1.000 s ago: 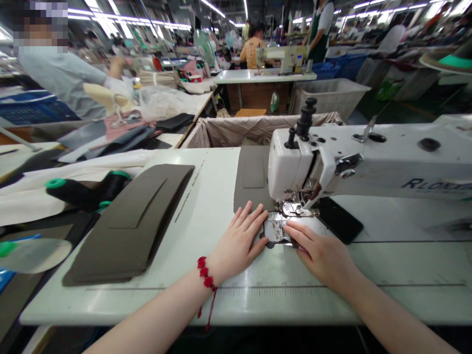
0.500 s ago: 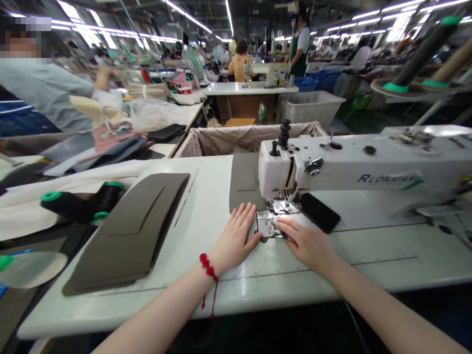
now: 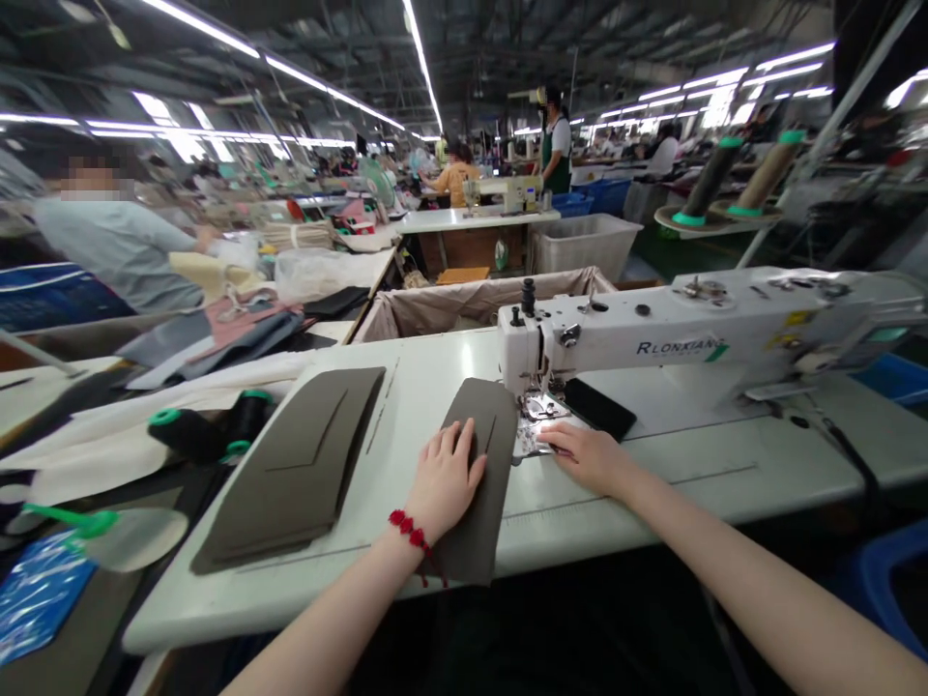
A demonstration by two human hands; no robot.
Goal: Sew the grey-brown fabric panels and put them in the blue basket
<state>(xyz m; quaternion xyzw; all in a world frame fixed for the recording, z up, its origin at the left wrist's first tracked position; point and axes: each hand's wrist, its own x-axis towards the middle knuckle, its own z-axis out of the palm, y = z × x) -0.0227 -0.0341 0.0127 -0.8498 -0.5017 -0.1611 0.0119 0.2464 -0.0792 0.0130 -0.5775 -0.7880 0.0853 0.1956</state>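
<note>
My left hand (image 3: 446, 478) lies flat, fingers spread, on a grey-brown fabric panel (image 3: 484, 522) with a slit-like line across it. The panel rests left of the presser foot and reaches the table's front edge. By the metal needle plate (image 3: 528, 443) of the white sewing machine (image 3: 609, 338), my right hand (image 3: 591, 459) is closed, fingertips at the plate. Something small and dark shows under those fingers, too hidden to name. A stack of similar panels (image 3: 290, 483) sits to the left on the sewing table (image 3: 427, 372).
A black phone (image 3: 600, 408) lies behind my right hand. Black thread cones (image 3: 185, 435) stand left of the stack. Beyond the table is a cloth-lined bin (image 3: 464, 309). Thread spools (image 3: 707, 184) rise at the right. A person (image 3: 116, 232) works at the left.
The panel has come from behind the needle toward the front edge and turned, with my left hand now on it. My right hand stays by the plate. The view has tilted up.
</note>
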